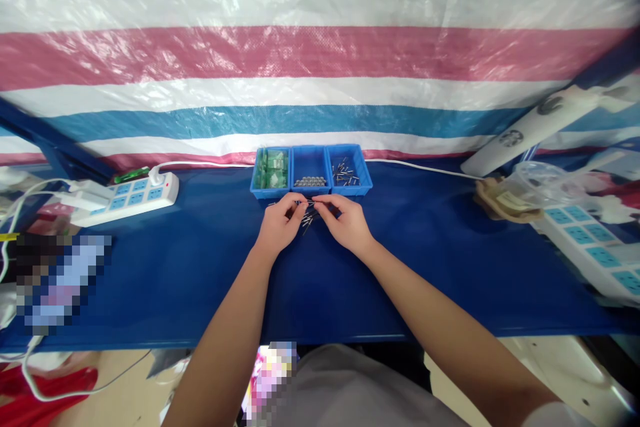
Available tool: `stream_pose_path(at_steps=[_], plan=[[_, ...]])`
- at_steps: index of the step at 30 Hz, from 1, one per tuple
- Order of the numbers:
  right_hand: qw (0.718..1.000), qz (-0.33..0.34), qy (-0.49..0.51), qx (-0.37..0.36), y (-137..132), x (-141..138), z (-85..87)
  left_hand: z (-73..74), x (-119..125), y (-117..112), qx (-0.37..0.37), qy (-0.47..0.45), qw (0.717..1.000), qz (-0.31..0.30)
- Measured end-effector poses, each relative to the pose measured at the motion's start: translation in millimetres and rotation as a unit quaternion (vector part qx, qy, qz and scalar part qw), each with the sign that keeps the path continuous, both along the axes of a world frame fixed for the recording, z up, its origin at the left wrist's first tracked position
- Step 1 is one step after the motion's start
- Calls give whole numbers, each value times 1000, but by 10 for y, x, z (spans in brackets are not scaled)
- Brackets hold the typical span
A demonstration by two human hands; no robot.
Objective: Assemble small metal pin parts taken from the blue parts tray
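My left hand and my right hand meet over the blue table, just in front of a row of three small blue bins. Both hands pinch small metal pins between their fingertips, and a few more pins lie on the table under them. The left bin holds green parts. In the middle bin lie small silvery pieces. The right bin holds loose metal pins.
A white power strip with a cable lies at the back left. Another power strip, a clear plastic bag and a white fan-like device sit at the right. A striped tarp hangs behind the table.
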State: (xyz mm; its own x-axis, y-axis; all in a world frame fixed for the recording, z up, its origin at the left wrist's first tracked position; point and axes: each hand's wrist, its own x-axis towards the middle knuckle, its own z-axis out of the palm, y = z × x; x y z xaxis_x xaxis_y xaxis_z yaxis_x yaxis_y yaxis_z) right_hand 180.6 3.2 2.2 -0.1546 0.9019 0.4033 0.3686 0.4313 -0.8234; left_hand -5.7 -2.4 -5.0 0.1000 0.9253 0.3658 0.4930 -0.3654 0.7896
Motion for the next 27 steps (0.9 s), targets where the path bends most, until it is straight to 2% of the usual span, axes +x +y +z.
stream_pose_path(at_steps=[7,14,27], plan=[[1000,1,9,-7,9,3,-7,33,9,-5,-13,-7,1000,-9],[1000,-5,-1,-11,11,-1,-7,-17,23,11,11,-9,1000,5],[1000,-9,5,-9,16,6,-16,3,11,14,-21,-5,1000,-5]])
